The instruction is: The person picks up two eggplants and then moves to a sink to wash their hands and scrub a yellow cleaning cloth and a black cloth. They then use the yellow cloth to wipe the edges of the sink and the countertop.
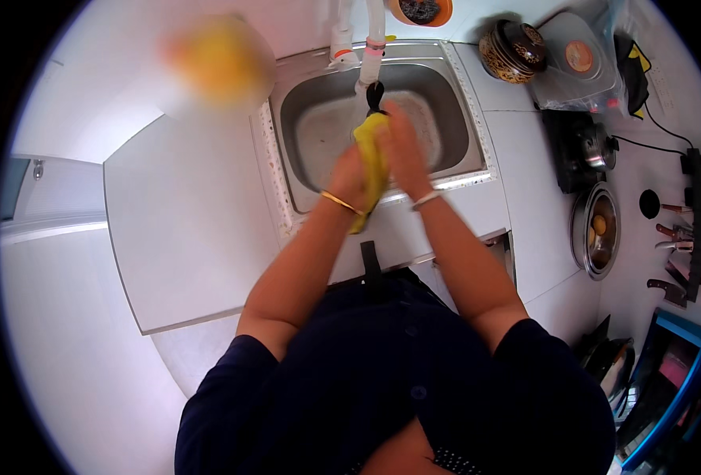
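Note:
Over the near part of the steel sink, both my hands are closed around a yellow cloth. My left hand grips it from the left, and my right hand presses on it from the right, slightly farther up. A tail of the cloth hangs below my left wrist, near the front edge of the sink. Just beyond my fingers a black piece sticks out, seemingly joined to the cloth. It lies beside the white faucet hose. The fingers are partly blurred by motion.
Right of the sink stand a dark patterned lidded pot, a clear lidded container and a steel bowl holding round items. Knives hang on the right wall. An orange bowl sits behind the faucet. White countertop extends left.

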Tool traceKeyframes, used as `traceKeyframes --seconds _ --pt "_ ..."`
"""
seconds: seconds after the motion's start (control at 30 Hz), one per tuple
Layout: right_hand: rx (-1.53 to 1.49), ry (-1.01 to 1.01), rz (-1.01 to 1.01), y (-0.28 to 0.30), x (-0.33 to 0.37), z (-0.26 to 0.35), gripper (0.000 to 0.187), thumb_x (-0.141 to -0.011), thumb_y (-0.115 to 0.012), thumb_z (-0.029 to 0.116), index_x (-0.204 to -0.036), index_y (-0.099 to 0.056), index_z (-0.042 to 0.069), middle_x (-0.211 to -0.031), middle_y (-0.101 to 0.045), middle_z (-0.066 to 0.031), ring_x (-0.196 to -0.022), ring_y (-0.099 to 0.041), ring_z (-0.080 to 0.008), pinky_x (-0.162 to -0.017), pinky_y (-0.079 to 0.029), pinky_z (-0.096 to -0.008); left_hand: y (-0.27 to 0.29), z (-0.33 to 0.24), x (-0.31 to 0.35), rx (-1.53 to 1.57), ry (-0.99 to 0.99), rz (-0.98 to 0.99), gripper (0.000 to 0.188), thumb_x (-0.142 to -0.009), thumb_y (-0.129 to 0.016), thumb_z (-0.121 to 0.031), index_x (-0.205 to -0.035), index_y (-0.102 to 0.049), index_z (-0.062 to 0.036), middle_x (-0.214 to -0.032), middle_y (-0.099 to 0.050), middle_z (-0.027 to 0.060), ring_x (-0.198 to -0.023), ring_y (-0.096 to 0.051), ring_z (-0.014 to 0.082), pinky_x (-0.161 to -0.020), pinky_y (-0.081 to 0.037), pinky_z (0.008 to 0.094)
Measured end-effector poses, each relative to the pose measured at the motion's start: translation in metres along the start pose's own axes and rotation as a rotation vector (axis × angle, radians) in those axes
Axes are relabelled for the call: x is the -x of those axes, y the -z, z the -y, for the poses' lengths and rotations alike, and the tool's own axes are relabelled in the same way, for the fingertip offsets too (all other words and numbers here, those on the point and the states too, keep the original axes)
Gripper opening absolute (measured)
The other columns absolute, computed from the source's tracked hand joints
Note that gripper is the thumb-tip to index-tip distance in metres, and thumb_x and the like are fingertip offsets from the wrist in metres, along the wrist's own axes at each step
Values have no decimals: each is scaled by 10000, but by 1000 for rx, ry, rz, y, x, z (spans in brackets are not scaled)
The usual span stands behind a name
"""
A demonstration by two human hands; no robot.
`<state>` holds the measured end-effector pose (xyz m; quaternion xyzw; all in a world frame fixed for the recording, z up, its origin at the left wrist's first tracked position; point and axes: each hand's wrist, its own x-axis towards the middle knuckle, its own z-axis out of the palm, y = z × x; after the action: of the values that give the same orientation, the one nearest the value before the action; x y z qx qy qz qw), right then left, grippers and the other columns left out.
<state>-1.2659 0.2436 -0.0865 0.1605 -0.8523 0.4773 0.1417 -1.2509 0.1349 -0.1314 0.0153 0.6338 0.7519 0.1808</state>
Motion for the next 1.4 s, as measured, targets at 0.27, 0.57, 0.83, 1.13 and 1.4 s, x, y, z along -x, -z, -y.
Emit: traceKeyframes --seconds 0.27,0.57,0.83,1.13,1.4 --pt "-589 -579 61 -32 31 -35 461 -913 -406 302 -1258 -351 2 -1149 -472 -142 -1065 -459 -266 -932 -352 -332 -47 -12 23 517 151 -351 500 -913 -374 -478 -1053 -536 -26 -987 -563 83 -917 -528 170 -867 -394 274" --pt "-849 -886 151 -7 26 -9 410 -929 -376 286 -1236 -429 20 -1137 -506 -86 -1020 -504 -176 -896 -401 -284 -40 23 -5 57 -118 -363 510 -914 -356 -500 -1008 -529 -30 -918 -575 95 -846 -566 178 -775 -451 283" --pt "-1034 -849 70 -34 18 -86 333 -900 -471 249 -1140 -507 20 -1067 -548 -64 -987 -503 -153 -890 -384 -283 -35 33 -38 -26 -195 -304 509 -902 -370 -510 -1059 -507 -46 -942 -566 113 -857 -560 211 -784 -446 333" --pt "-1095 -913 39 -94 -36 -60 314 -905 -360 307 -978 -531 54 -907 -542 -28 -827 -504 -129 -780 -396 -271 40 21 -93 511 314 -436 454 -909 -398 -407 -1200 -466 -64 -1108 -533 74 -1027 -501 190 -891 -391 315" --pt "-1107 -933 162 -105 -54 -62 338 -923 -365 339 -1037 -505 52 -1027 -533 -36 -982 -483 -143 -894 -345 -285 79 49 -118 985 75 -36 476 -916 -397 -438 -1198 -476 -62 -1151 -533 75 -1065 -495 198 -899 -389 326"
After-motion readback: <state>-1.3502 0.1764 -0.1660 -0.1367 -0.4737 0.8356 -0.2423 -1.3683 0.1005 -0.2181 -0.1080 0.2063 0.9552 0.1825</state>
